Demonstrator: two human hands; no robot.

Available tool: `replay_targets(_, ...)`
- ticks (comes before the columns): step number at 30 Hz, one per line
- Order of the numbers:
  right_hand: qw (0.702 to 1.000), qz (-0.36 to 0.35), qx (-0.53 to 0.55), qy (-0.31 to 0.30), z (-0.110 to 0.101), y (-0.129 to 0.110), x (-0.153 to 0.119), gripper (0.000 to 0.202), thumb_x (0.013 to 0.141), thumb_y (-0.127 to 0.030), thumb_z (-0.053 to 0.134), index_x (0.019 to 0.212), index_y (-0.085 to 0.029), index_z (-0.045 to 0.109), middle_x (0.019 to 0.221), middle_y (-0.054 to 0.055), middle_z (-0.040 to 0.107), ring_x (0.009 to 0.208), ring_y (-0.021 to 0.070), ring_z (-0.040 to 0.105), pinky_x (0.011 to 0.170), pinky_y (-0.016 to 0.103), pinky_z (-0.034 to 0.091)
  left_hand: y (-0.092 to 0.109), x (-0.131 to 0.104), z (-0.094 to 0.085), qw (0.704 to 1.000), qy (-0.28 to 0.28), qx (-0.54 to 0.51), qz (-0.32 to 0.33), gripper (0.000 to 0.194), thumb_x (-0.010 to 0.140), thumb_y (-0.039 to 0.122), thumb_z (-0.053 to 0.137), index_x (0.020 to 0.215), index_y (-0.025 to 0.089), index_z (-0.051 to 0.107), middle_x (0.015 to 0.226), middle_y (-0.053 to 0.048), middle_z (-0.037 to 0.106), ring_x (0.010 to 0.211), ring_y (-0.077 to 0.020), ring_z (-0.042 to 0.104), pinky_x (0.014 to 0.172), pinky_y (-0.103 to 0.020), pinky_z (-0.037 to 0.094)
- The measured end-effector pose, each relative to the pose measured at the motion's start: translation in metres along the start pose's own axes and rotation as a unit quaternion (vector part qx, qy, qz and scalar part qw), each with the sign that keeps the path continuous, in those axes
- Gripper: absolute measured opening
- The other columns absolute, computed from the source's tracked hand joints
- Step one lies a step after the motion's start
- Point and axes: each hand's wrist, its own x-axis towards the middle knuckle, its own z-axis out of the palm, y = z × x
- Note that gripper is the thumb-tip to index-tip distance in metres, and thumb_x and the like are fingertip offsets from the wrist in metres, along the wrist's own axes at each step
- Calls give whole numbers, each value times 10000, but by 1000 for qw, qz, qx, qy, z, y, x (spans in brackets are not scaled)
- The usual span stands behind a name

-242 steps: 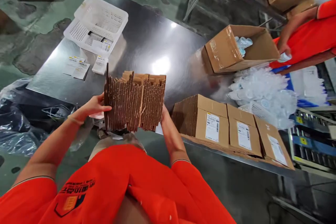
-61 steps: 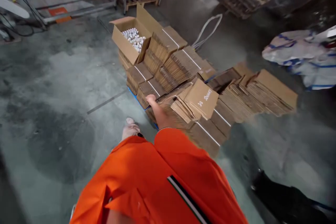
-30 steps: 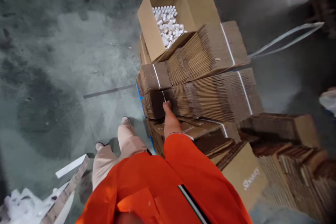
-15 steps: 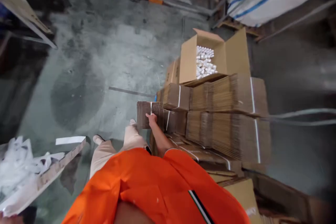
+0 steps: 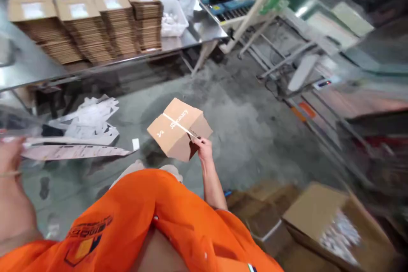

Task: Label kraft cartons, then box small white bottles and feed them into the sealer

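Note:
My right hand is closed on the white strap of a bundle of folded cardboard boxes. The bundle hangs tilted above the floor in front of my legs, with white handwriting on its upper face. At the left edge, my left hand grips a long strip of printed labels. The strip stretches out to the right and ends near a small white piece. A tangle of white paper strips lies just beyond it. Part of the left hand is cut off by the frame edge.
A metal table holds several stacks of flat cartons and a white basket. Machine frames stand at the right. An open carton with small white items sits at lower right beside strapped cardboard bundles.
My view has swung left towards the table. The strapped bundle has come away from the cardboard pile in my right hand. My left hand and the strip show more fully.

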Motion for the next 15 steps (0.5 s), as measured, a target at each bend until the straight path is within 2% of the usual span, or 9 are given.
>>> replay_targets(2,997,6,18,-72,79,-26,17,748,555,-673,1030,494,-269,404,556,-54,444,587,120,388,573,285,347,-32,25,-19,998,64,24,-7,838,940,850,480,1675,447,490,1834,-16,462,1648,-484,474,1311,-771,490)
replay_targets(3,994,16,25,-109,121,-37,23,737,561,-656,1032,504,-271,406,558,-57,441,576,119,386,561,284,352,-40,33,-24,996,67,56,18,765,969,800,493,1590,369,612,1888,-52,385,1673,-498,439,1339,-745,467)
replay_targets(4,988,28,31,-147,164,-45,27,733,563,-646,1032,515,-273,404,559,-62,433,569,116,382,553,281,360,-45,40,-26,994,63,85,38,710,981,765,523,1482,296,708,1896,-85,378,1659,-511,444,1344,-726,462)
replay_targets(5,982,41,35,-184,209,-52,30,735,564,-644,1032,529,-276,397,562,-68,421,564,114,378,549,277,366,-46,45,-27,992,37,105,61,673,981,745,598,1397,245,771,1870,-124,423,1610,-512,489,1322,-694,490)
replay_targets(7,964,69,43,-252,299,-63,32,747,564,-644,1029,557,-281,376,570,-77,401,564,111,372,546,269,374,-42,51,-23,988,-19,116,98,552,945,654,760,1273,217,843,1674,-164,645,1483,-476,593,1265,-613,545)
replay_targets(9,945,96,60,-306,390,-71,30,758,578,-624,1024,580,-287,346,580,-82,389,574,111,369,547,262,374,-35,55,-18,987,-63,87,119,479,904,562,864,1258,240,869,1457,-150,787,1385,-435,671,1222,-534,573)
replay_targets(10,936,106,75,-327,436,-75,28,758,591,-605,1021,589,-288,333,584,-83,387,581,111,371,551,259,381,-32,59,-16,989,-66,67,115,487,891,550,889,1278,256,870,1392,-140,819,1361,-428,699,1204,-508,582)
replay_targets(13,909,126,122,-379,570,-88,20,745,667,-564,1004,618,-292,313,609,-77,410,619,123,425,595,255,440,-22,83,-14,999,-1,6,32,658,864,644,915,1404,278,828,1365,-142,847,1339,-460,754,1128,-492,616)
replay_targets(15,890,130,135,-415,652,-97,13,737,754,-578,985,642,-293,314,634,-71,429,657,135,471,644,256,484,-13,117,-19,997,55,-31,-38,803,861,703,901,1526,276,757,1383,-151,850,1325,-485,778,1086,-501,631)
